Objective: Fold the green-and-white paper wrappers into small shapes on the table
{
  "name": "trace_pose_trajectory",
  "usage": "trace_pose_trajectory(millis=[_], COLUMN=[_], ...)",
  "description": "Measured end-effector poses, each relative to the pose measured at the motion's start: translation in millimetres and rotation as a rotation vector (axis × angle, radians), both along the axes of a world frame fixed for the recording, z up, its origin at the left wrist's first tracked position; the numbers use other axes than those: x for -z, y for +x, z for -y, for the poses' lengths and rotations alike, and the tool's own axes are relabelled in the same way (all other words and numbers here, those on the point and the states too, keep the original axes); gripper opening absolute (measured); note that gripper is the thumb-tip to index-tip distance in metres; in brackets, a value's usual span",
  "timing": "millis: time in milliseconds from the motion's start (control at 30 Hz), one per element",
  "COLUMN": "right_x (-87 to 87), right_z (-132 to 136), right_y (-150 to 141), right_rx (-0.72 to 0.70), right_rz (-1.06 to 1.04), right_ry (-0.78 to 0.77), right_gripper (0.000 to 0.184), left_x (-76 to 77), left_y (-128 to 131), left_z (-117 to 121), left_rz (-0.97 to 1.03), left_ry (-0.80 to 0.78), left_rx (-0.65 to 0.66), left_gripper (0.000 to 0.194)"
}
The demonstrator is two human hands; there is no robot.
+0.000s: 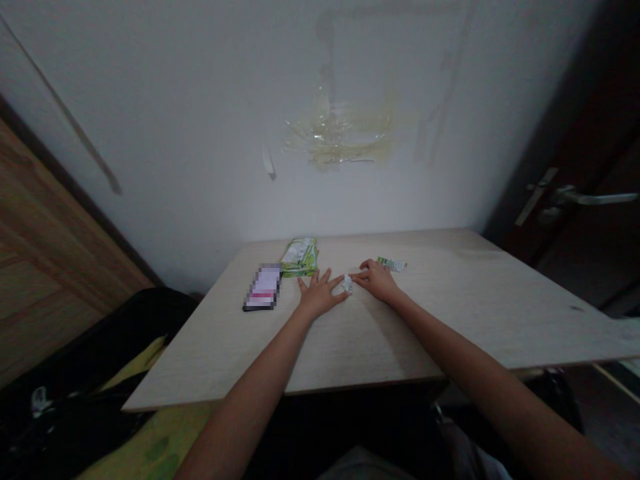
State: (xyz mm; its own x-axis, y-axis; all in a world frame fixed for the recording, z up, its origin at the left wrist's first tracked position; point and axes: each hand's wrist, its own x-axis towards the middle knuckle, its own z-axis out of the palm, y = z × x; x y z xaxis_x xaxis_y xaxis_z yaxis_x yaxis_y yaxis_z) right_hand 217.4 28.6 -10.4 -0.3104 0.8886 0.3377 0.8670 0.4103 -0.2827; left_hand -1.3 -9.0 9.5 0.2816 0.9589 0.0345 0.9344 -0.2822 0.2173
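Note:
Both my hands rest on a pale wooden table [450,313]. My left hand [319,293] lies flat with fingers spread, its thumb touching a small white folded scrap [347,285]. My right hand [377,280] has its fingers curled, with fingertip and thumb pinched against the same white scrap. A stack of green and white packets [300,257] lies just beyond my left hand. A single small green and white sachet [393,264] lies just past my right hand.
A phone [263,287] with a lit screen lies left of my left hand. A white wall with a tape stain rises behind the table. A dark door with a metal handle [575,197] is at right. Dark bags [75,373] sit at left.

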Motion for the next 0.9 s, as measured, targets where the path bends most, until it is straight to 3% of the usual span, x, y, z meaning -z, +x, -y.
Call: trace_pose_trajectory(millis=[200,400,567,733,900], right_x=[2.7,7.7,6.2,0.9,-0.8], right_z=[1,-2,-1,4,6], right_y=[3,11,14,12,10], right_rx=[-0.032,-0.108,-0.114,-0.191,-0.156], right_rz=[-0.061,-0.254,-0.33,-0.28,-0.174], right_ry=[0.025,0.02,0.0,0.011,-0.008], right_gripper=[0.026,0.024,0.026,0.027,0.025], left_x=[3.2,4.7,2.4,1.5,0.8], left_y=[-1,-1,0,0,1], left_z=[-3,-3,-3,-3,-2], left_rz=[0.13,0.218,0.243,0.21,0.187], left_ry=[0.023,0.048,0.038,0.042,0.081], left_rx=[-0.023,0.014,0.012,0.012,0.015], left_gripper=[0.07,0.046,0.049,0.043,0.047])
